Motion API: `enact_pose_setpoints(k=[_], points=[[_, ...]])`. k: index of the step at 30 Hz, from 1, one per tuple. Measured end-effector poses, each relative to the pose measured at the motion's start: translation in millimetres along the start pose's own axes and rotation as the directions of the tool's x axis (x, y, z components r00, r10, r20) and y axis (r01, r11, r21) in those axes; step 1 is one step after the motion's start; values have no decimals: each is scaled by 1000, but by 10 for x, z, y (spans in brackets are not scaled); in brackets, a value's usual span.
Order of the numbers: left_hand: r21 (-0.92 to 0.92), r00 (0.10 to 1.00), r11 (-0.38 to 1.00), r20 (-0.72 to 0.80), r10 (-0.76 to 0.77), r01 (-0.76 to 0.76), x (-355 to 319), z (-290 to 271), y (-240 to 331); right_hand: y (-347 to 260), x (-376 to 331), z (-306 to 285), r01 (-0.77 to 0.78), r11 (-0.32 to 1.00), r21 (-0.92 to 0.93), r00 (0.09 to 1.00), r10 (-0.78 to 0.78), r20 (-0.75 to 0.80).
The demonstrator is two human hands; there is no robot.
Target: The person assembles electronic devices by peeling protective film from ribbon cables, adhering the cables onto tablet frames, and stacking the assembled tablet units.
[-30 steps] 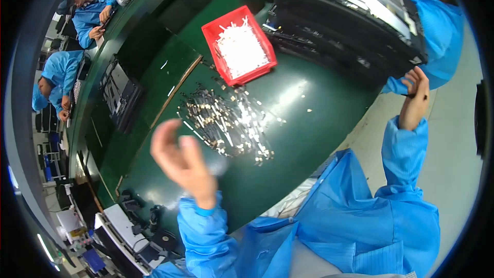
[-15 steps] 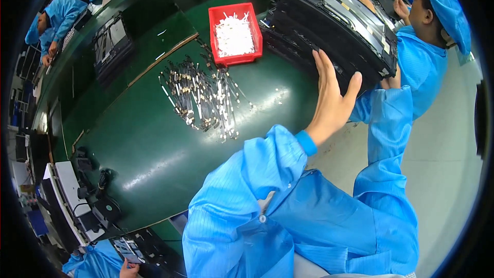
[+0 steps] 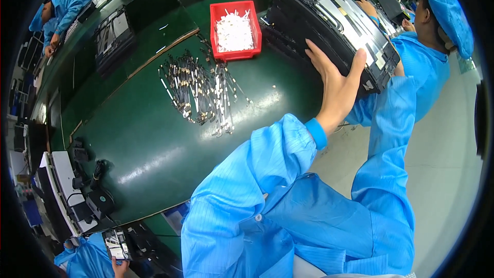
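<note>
A tall stack of black laptop-like frames (image 3: 303,15), silver and black panels on top, stands at the upper right of the green table. My left hand (image 3: 337,82) is at its near side, fingers spread and thumb stretched up over the near top edge; the fingertips appear to rest against the stack. Most of my right hand (image 3: 399,69) is hidden behind the stack's right end; only a bit of it shows at the edge, above the blue sleeve. Left of the stack lies a pile of thin black cables (image 3: 198,90) with silver and gold ends.
A red bin (image 3: 236,55) of small white pieces stands behind the cables. Another black frame (image 3: 114,36) lies at the far left. Adapters and cords (image 3: 98,198) sit by the left edge. A co-worker in a blue cap (image 3: 450,15) works close on the right; others sit farther off.
The stack's right end has shifted toward me and its top shows more. My left hand has moved slightly right, its thumb now overlapping the stack's edge. Less of my right hand shows.
</note>
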State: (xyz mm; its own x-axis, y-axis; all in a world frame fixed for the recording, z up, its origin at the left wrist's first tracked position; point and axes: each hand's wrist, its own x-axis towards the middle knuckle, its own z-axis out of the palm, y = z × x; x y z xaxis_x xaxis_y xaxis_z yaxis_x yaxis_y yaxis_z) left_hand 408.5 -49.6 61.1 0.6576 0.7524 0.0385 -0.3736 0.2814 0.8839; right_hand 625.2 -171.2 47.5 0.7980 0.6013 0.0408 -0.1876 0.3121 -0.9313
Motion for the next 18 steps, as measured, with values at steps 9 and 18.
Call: enact_pose_setpoints(k=[9,18], points=[[99,994,994,-96,57,-48,-26,122,7,-176,-298,434,26,989,-146,978,5,206],[107,962,957,-13,271,-269,-348,-196,367,33,-800,1123,-15,966,-259,916,118,385]])
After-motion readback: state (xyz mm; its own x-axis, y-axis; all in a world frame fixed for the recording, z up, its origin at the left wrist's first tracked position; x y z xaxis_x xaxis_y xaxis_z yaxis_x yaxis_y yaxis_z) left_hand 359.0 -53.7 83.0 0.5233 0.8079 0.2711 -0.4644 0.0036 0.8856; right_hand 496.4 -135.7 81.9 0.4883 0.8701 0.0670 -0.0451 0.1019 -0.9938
